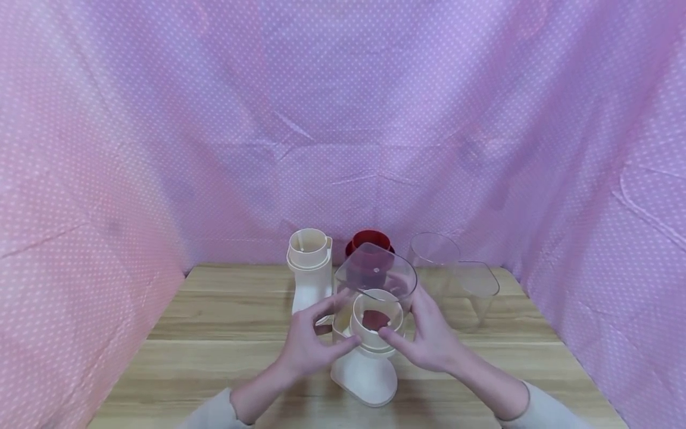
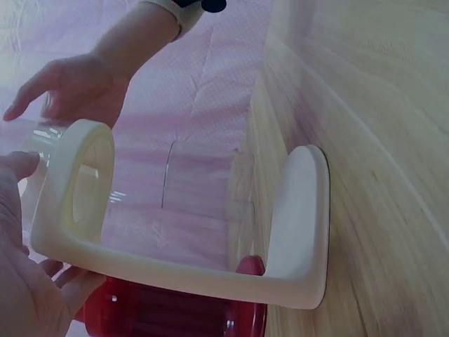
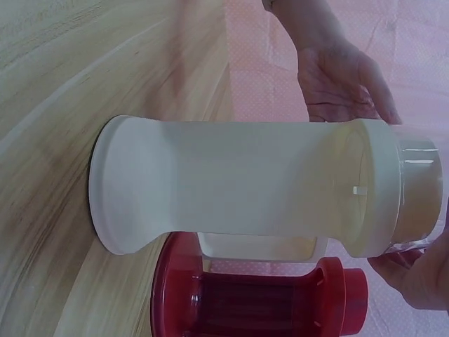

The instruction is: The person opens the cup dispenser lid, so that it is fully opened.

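Observation:
A cream C-shaped stand (image 1: 368, 381) with a ring at its top stands upright on the wooden table in front of the person. Over that ring sits a clear plastic container (image 1: 343, 283) with a wide D-shaped mouth facing up. My left hand (image 1: 316, 342) grips the container's left side, thumb at the front near the ring. On the opposite side my right hand (image 1: 431, 336) holds it, its thumb also at the front. In the left wrist view the stand's ring (image 2: 66, 189) is beside the left fingers. The right wrist view shows the stand's broad back (image 3: 245, 179).
Behind and to the left is another cream stand (image 1: 309, 262). A red stand (image 1: 371, 238) is at the back, partly seen through the clear container. At the back right are more clear containers (image 1: 479, 280). Pink dotted cloth (image 1: 343, 119) encloses the table (image 1: 214, 333) at the back and sides.

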Demonstrator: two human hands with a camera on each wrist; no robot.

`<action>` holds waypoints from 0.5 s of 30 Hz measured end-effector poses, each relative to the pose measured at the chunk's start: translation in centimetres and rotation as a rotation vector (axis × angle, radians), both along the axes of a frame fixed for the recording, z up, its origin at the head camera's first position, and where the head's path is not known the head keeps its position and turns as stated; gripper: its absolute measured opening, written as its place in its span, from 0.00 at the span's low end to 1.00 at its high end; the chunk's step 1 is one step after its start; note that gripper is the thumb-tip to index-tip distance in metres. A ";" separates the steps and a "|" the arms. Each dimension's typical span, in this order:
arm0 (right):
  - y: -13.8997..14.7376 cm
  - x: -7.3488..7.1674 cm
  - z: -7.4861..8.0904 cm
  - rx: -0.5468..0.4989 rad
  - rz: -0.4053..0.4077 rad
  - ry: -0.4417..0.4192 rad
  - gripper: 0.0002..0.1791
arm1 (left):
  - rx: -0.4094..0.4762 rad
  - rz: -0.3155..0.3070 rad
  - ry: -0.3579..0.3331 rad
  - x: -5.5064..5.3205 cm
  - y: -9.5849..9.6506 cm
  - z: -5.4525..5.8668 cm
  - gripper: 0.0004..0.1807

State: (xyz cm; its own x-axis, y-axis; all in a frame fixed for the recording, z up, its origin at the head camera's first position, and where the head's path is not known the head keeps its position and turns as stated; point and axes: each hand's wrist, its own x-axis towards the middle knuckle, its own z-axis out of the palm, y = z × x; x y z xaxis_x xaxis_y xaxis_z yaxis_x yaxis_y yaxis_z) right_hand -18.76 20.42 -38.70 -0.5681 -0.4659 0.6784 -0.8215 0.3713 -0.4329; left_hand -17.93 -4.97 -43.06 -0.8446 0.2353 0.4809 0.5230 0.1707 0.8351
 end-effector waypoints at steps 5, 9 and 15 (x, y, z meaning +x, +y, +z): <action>0.3 0.2 0.0 -0.010 -0.026 -0.064 0.52 | -0.037 0.005 0.050 -0.3 0.1 0.1 0.36; 0.6 0.6 0.0 -0.019 -0.059 -0.088 0.52 | -0.065 -0.083 0.073 -1.5 -0.3 0.2 0.32; 0.8 1.0 -0.2 -0.001 -0.064 -0.093 0.52 | -0.082 -0.167 0.066 -2.4 -0.4 0.4 0.26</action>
